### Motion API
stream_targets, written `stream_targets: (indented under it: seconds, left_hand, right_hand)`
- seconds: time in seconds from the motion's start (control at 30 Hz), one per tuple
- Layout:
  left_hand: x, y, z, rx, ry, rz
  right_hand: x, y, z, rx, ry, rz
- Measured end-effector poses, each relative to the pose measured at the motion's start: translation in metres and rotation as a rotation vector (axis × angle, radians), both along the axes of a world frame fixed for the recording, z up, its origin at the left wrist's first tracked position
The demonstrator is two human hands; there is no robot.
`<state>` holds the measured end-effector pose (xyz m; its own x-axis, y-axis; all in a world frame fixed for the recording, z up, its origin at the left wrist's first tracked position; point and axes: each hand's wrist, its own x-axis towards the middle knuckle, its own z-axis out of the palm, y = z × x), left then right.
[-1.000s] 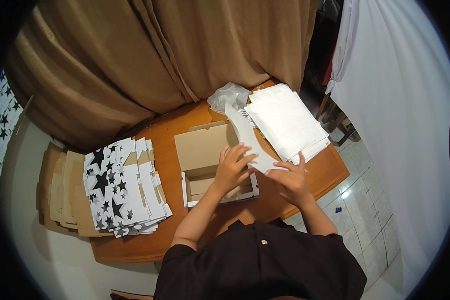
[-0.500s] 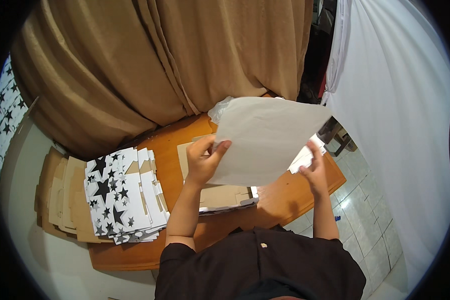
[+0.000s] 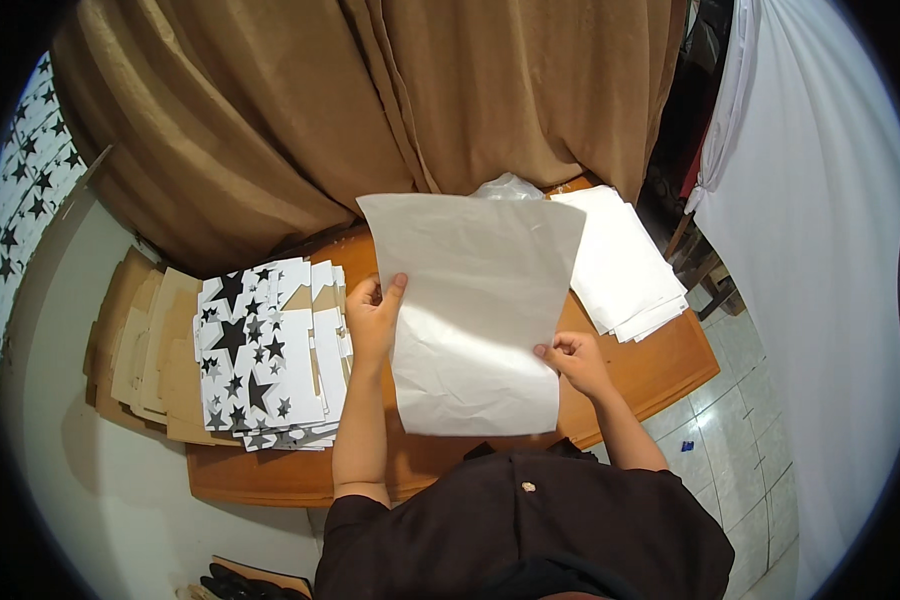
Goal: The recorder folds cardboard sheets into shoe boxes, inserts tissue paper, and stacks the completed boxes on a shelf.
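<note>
A large, slightly creased white sheet of paper [image 3: 475, 310] is held up in front of me above the table. My left hand [image 3: 375, 315] is closed on its left edge, thumb on the near face. Lower on the opposite edge, my right hand [image 3: 576, 362] pinches the sheet between thumb and fingers. The paper hides the middle of the table behind it. Left of my left hand lies a stack of flat white cardboard pieces with black and grey stars [image 3: 260, 355]. Beyond the sheet's right edge rests a pile of white paper sheets [image 3: 625, 265].
Flat brown cardboard pieces [image 3: 185, 350] lie at the far left, partly over the edge of the orange wooden table [image 3: 660, 370]. A clear plastic bag [image 3: 510, 187] sits at the back. Brown curtains [image 3: 510, 90] hang behind, and a white cloth [image 3: 810, 200] hangs at the right.
The sheet has swung to a more upright position, moving left and nearer to me. My right hand has moved down and left and now pinches its edge. The paper pile has come into view.
</note>
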<state>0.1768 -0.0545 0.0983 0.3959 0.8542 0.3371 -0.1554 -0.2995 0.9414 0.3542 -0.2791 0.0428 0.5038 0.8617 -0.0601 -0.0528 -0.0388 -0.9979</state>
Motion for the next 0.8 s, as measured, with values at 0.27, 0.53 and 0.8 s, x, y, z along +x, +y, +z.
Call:
stream_targets:
  seconds: [0.27, 0.53, 0.8]
  left_hand:
    - [0.002, 0.026, -0.114, 0.089, 0.247, 0.076]
    - [0.008, 0.015, -0.155, 0.573, 0.658, 0.334]
    - [0.006, -0.022, -0.145, 1.161, 0.730, -0.598]
  right_hand:
    - [-0.018, 0.007, -0.092, -0.255, -0.630, -0.201]
    - [-0.034, 0.016, -0.135, -0.357, -0.873, -0.452]
    - [-0.036, 0.018, -0.120, -0.426, -0.861, -0.457]
